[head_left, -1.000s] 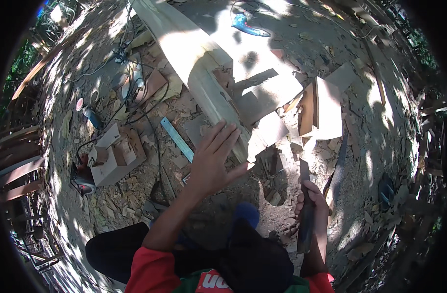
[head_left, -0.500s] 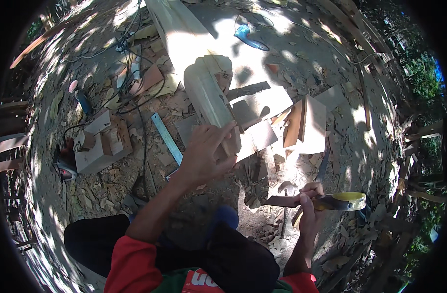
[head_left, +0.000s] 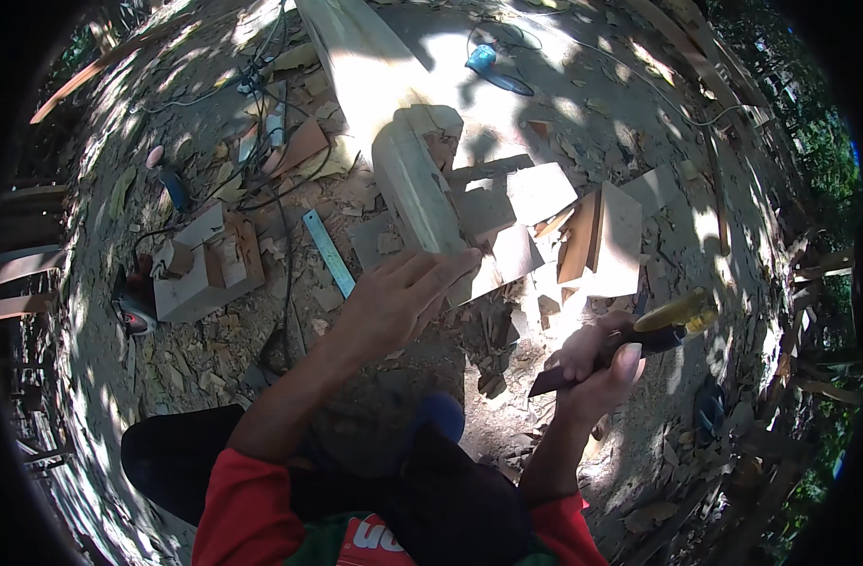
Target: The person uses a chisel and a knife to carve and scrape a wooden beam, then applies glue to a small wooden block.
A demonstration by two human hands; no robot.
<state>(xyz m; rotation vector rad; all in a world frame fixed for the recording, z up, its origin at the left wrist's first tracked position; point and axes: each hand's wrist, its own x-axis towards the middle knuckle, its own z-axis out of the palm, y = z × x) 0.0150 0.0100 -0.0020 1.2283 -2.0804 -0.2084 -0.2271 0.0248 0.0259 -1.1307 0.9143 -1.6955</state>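
Observation:
A long pale timber beam (head_left: 403, 156) runs from the far top toward me, with a notch cut in its side. Across its near end lies my left hand (head_left: 398, 292), palm down and fingers stretched out, gripping nothing. Over to the right, my right hand (head_left: 596, 368) is closed around a chisel (head_left: 639, 344), just above the ground and apart from the beam. The chisel has a dark flat blade pointing left and a dark and yellow handle pointing up to the right. My fingers cover its middle.
Cut wood blocks (head_left: 615, 236) lie right of the beam. A metal ruler (head_left: 327, 253) rests to its left, near a notched block (head_left: 209, 269) and a power tool (head_left: 134, 316). Black cables (head_left: 285, 226) cross the chip-strewn ground. A blue tool (head_left: 483, 58) lies far off.
My right hand has turned and lifted slightly, tilting the chisel's handle upward. My left hand has shifted a little on the beam's end. The whole view has moved slightly.

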